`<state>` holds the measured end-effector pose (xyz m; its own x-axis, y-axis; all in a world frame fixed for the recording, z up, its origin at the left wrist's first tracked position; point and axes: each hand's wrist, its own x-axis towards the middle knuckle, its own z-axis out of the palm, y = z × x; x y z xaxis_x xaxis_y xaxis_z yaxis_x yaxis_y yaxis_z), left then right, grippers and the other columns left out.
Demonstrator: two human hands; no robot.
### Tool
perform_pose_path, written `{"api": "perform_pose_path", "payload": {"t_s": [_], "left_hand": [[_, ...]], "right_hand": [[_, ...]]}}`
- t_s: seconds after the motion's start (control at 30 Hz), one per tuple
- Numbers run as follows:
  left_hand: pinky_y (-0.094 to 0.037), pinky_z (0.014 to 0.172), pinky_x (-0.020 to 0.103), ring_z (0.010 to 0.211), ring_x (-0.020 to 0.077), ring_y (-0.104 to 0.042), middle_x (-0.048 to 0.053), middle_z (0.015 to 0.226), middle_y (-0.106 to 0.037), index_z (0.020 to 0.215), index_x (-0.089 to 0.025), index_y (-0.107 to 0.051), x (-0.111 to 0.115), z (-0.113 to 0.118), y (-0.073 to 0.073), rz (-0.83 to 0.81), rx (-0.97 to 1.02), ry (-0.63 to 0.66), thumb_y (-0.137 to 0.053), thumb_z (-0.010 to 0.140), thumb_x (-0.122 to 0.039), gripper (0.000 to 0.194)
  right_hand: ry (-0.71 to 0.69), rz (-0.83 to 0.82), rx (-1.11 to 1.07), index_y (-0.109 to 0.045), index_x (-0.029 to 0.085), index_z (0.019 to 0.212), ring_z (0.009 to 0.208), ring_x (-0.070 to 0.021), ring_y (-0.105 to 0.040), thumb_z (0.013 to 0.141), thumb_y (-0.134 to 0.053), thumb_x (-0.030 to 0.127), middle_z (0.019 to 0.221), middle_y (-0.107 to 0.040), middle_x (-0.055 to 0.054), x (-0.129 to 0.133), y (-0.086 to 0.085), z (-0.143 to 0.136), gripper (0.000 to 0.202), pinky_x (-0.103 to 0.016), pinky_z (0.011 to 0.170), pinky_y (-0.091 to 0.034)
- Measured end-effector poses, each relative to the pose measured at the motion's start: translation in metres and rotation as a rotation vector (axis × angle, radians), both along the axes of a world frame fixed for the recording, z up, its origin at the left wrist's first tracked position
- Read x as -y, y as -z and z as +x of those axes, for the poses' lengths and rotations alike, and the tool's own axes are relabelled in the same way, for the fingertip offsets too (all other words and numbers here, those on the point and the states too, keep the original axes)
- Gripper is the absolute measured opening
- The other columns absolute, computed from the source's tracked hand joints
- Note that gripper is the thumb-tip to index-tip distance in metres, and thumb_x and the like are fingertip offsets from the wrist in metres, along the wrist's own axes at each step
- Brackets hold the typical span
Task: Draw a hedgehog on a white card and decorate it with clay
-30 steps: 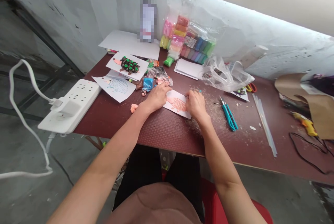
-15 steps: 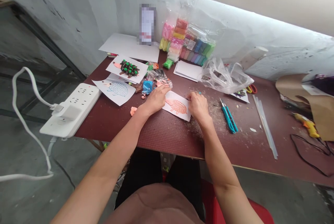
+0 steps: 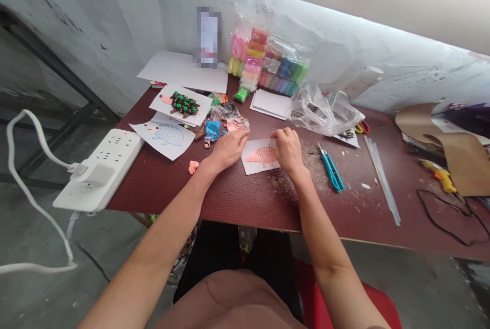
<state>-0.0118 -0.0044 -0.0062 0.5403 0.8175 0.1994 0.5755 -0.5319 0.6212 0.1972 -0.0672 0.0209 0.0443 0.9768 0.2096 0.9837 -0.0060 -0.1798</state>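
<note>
A small sheet of white paper with an orange hedgehog drawing [image 3: 264, 158] lies on the dark red table, its snout part filled in pink-orange. My left hand [image 3: 228, 149] is beside the sheet's left edge, with fingers curled together at the upper left corner. What its fingertips hold, if anything, is hidden. Over the right end of the sheet, my right hand [image 3: 288, 149] is closed with its fingers bent down on the paper, covering that end. A lump of pink-orange clay [image 3: 193, 166] lies left of my left forearm.
A teal utility knife [image 3: 331, 169] and clear glue sticks [image 3: 383, 181] lie to the right, with a yellow glue gun [image 3: 444, 178] beyond. Hedgehog cards [image 3: 163, 136], opened clay packets [image 3: 213, 130] and a power strip [image 3: 103, 163] are leftward. Bagged clay [image 3: 268, 63] stands behind.
The drawing has turned anticlockwise, its right end now swung away from me. My right hand has moved over that end. My left hand has shifted slightly left and nearer me. The view has shifted slightly.
</note>
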Motion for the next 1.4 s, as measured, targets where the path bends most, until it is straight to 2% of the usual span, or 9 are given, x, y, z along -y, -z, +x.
{"api": "perform_pose_path", "payload": {"t_s": [0.1,0.23,0.43,0.73,0.9,1.0,1.1,1.23,1.4], "left_hand": [[-0.056,0.106,0.045,0.119,0.0267,-0.072,0.011,0.127,-0.077,0.128,-0.016,-0.073,0.002,0.001,-0.001,0.022,-0.017,-0.007,-0.051,0.103,-0.017,0.034],[-0.056,0.106,0.043,0.119,0.0264,-0.071,0.011,0.127,-0.076,0.128,-0.016,-0.073,0.004,-0.001,-0.001,0.046,-0.03,0.014,-0.059,0.091,-0.004,0.041],[-0.053,0.112,0.045,0.133,0.0272,-0.064,0.011,0.129,-0.075,0.118,-0.017,-0.075,0.001,0.002,0.004,0.125,-0.012,0.01,-0.053,0.09,0.002,0.041],[-0.053,0.111,0.045,0.131,0.0282,-0.064,0.015,0.124,-0.073,0.111,-0.014,-0.077,-0.004,0.007,0.01,0.159,-0.055,0.024,-0.049,0.092,0.002,0.037],[-0.056,0.106,0.041,0.124,0.0258,-0.066,0.013,0.128,-0.069,0.12,-0.015,-0.074,-0.005,0.003,0.013,0.173,-0.002,0.025,-0.049,0.091,0.001,0.041],[-0.056,0.106,0.039,0.124,0.0245,-0.066,0.012,0.129,-0.068,0.122,-0.015,-0.073,-0.004,0.0,0.013,0.183,0.022,0.037,-0.049,0.09,0.001,0.043],[-0.054,0.109,0.043,0.128,0.026,-0.063,0.013,0.119,-0.072,0.115,-0.014,-0.075,-0.004,0.0,0.013,0.217,-0.005,0.075,-0.049,0.091,0.002,0.039],[-0.053,0.107,0.048,0.124,0.0295,-0.064,0.015,0.11,-0.077,0.112,-0.013,-0.077,-0.004,0.001,0.013,0.253,-0.068,0.101,-0.053,0.095,-0.004,0.031],[-0.054,0.104,0.046,0.117,0.0273,-0.067,0.013,0.109,-0.077,0.113,-0.015,-0.077,-0.004,0.003,0.016,0.264,-0.064,0.094,-0.054,0.092,-0.001,0.034]], "right_hand": [[0.015,0.023,-0.047,-0.07,0.018,0.107,0.098,-0.0281,-0.052,0.093,-0.039,0.005,0.107,-0.065,-0.015,-0.001,0.004,-0.004,0.037,-0.038,0.089,-0.04],[0.032,0.067,-0.089,-0.07,0.018,0.108,0.1,-0.0281,-0.053,0.093,-0.038,0.005,0.107,-0.065,-0.015,0.0,0.007,-0.007,0.038,-0.039,0.09,-0.042],[0.06,0.081,-0.101,-0.072,0.015,0.111,0.103,-0.0285,-0.053,0.095,-0.038,0.007,0.112,-0.065,-0.017,0.009,0.01,-0.011,0.038,-0.04,0.093,-0.042],[0.024,0.034,-0.059,-0.074,0.019,0.11,0.106,-0.0287,-0.053,0.097,-0.044,0.012,0.113,-0.069,-0.014,0.009,0.014,-0.014,0.034,-0.039,0.092,-0.038],[0.038,0.005,-0.047,-0.075,0.019,0.111,0.104,-0.0288,-0.052,0.099,-0.042,0.013,0.111,-0.069,-0.014,0.003,0.014,-0.014,0.035,-0.039,0.091,-0.038],[0.006,0.075,-0.069,-0.076,0.019,0.112,0.106,-0.0284,-0.052,0.097,-0.044,0.011,0.115,-0.067,-0.014,0.006,0.013,-0.015,0.037,-0.04,0.093,-0.039],[-0.054,0.123,-0.088,-0.079,0.021,0.105,0.105,-0.0271,-0.053,0.094,-0.044,0.006,0.112,-0.068,-0.012,0.012,0.014,-0.018,0.039,-0.04,0.094,-0.04],[-0.151,0.09,-0.07,-0.081,0.023,0.103,0.103,-0.0257,-0.054,0.096,-0.047,0.007,0.11,-0.069,-0.011,0.02,0.015,-0.021,0.039,-0.039,0.093,-0.04],[-0.203,0.018,-0.028,-0.082,0.027,0.108,0.103,-0.0252,-0.052,0.099,-0.049,0.011,0.11,-0.069,-0.01,0.021,0.015,-0.023,0.037,-0.038,0.09,-0.038]]}}
